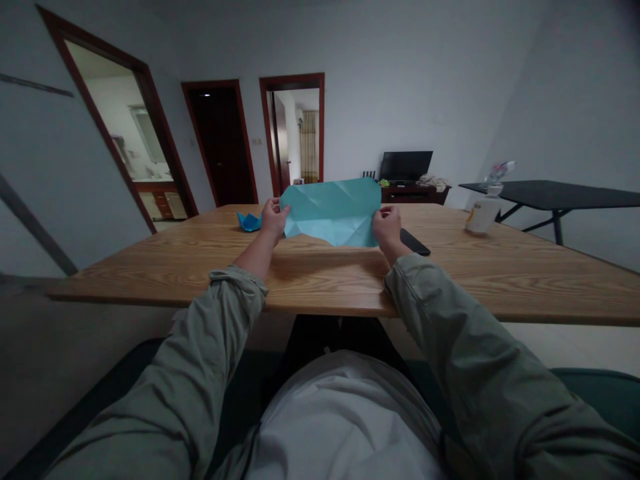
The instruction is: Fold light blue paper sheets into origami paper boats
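As I watch from my distant post, both hands hold one sheet of paper [333,212] over the middle part of the wooden table [325,287], beyond its near edge. The left hand [274,220] pinches the left side of the sheet between thumb and fingers, and the right hand [387,228] pinches the right side in a similar manner. I judge that they grip opposite sides so that the sheet is spread open between them. Whether its lower edge touches the table, I cannot tell.

The sheet is light blue-green and rather wide. One crease runs across it, with a darker part above and a paler part below, and slanting creases mark its surface. The lower edge is uneven.

On the table's left part, near the left hand, lies a small folded blue piece [249,222]. On its right part a black phone [415,242] lies flat, partly hidden by the right hand; this place, I think, leaves the middle free. A whitish bottle [483,215] stands farther toward the table's right side.
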Motion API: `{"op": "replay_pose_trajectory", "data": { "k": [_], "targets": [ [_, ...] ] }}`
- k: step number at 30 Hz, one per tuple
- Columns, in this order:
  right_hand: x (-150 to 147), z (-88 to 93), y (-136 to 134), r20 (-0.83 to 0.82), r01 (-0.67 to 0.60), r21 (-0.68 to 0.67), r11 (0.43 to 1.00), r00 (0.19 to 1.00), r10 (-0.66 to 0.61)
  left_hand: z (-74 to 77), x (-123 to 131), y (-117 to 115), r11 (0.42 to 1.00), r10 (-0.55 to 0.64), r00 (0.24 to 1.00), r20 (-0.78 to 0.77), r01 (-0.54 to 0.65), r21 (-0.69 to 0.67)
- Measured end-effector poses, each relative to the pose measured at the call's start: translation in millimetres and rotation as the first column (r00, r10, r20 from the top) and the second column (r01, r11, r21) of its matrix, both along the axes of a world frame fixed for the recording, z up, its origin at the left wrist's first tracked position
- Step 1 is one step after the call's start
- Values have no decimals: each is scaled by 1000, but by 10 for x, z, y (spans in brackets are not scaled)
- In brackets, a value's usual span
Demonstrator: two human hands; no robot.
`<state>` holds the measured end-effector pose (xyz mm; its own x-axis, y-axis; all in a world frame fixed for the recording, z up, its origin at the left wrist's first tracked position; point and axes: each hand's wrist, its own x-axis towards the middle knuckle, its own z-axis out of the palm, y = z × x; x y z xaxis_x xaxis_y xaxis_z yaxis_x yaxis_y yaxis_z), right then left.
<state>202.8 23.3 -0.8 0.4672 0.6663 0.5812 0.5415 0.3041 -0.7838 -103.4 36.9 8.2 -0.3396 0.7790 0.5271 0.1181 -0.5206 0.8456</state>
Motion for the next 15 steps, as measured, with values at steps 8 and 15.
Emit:
{"op": "replay_pose_trajectory", "data": {
  "k": [8,15],
  "targets": [
    [3,-13,-12,94,-11,0,1000,996,11,30,-22,-3,1000,-5,1000,-5,5,23],
    [14,-65,-36,286,41,-187,981,958,15,-53,-71,54,995,-26,974,-225,47,87]
  ]
}}
